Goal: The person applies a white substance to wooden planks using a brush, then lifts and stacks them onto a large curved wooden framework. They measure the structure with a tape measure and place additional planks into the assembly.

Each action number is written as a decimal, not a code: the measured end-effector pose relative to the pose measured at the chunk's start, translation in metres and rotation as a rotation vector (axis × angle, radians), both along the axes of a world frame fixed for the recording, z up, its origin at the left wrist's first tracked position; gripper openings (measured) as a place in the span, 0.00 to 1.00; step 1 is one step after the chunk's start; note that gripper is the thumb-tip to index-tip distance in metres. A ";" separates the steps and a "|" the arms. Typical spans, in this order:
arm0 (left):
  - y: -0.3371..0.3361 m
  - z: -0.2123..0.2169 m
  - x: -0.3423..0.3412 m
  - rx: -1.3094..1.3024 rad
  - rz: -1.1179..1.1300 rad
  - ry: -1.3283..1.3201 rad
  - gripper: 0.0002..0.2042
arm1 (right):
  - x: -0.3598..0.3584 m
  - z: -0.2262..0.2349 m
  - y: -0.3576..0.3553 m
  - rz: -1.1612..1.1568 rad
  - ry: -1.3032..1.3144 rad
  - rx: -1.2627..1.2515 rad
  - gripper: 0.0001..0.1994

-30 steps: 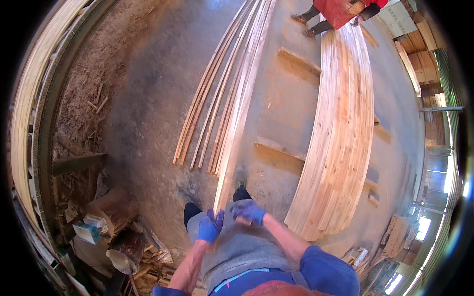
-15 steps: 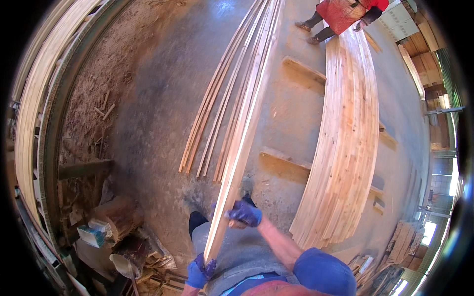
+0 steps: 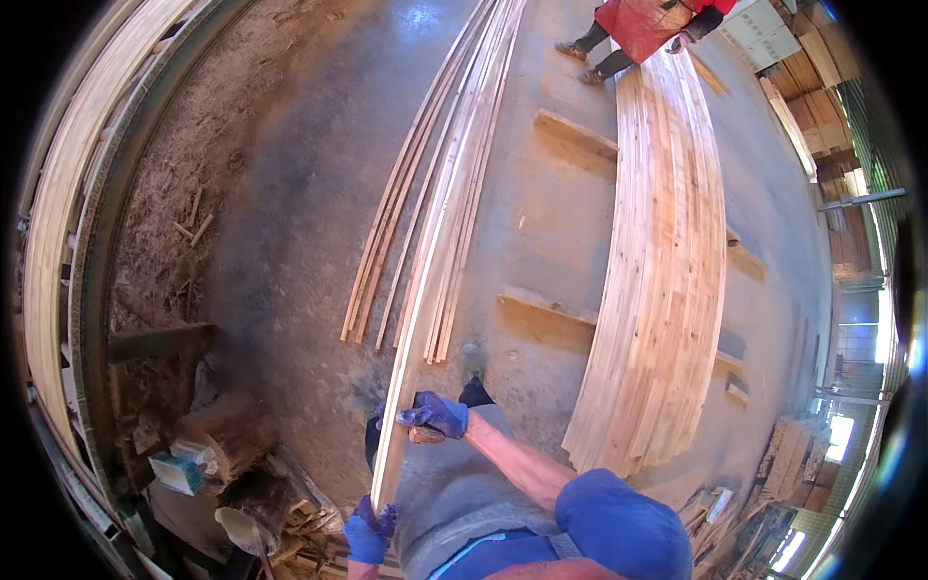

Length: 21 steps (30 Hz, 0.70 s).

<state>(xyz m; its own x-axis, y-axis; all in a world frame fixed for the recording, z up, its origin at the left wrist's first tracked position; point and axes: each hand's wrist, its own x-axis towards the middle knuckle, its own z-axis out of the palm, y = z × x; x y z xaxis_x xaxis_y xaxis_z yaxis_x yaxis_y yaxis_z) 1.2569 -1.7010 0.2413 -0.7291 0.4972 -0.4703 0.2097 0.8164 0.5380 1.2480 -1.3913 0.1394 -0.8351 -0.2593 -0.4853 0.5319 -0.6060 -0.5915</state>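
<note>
I stand and look at a person with two blue gloves and one long wood strip (image 3: pixel 406 362). The strip is in the lower middle of the frame, a bit to the left. Its near end is low down, by the person's lap, and its long side runs up and a little right, away from the body, over the other thin strips (image 3: pixel 365 290) on the floor (image 3: pixel 290 242).

The left hand (image 3: pixel 367 534) is wrapped around the near end, so it is the one closest to that tip. The right hand (image 3: pixel 440 418) is farther up, just on the right side of the strip. Its fingers are curled around a small brown block (image 3: pixel 425 436), and the block sits right beside the strip's edge. I cannot tell if the block or the fingers press on the wood. So the strip points straight out from the left hand and goes past the right one.

Right of the middle, a wide row of boards (image 3: pixel 657 271) lies across wooden beams (image 3: pixel 546 307), well apart from both hands. Near the top, a co-worker in a red apron (image 3: pixel 643 29) stands by its far end.
</note>
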 end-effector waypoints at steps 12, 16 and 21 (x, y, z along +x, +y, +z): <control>0.147 -0.031 -0.022 0.151 -0.060 -0.118 0.17 | 0.049 -0.066 0.114 -0.173 0.151 0.611 0.17; 0.191 -0.047 -0.014 0.079 0.027 -0.319 0.22 | 0.090 -0.052 0.089 -0.108 0.242 0.860 0.12; 0.176 -0.070 0.018 0.245 0.170 -0.410 0.26 | 0.110 0.003 0.067 0.061 0.615 1.453 0.13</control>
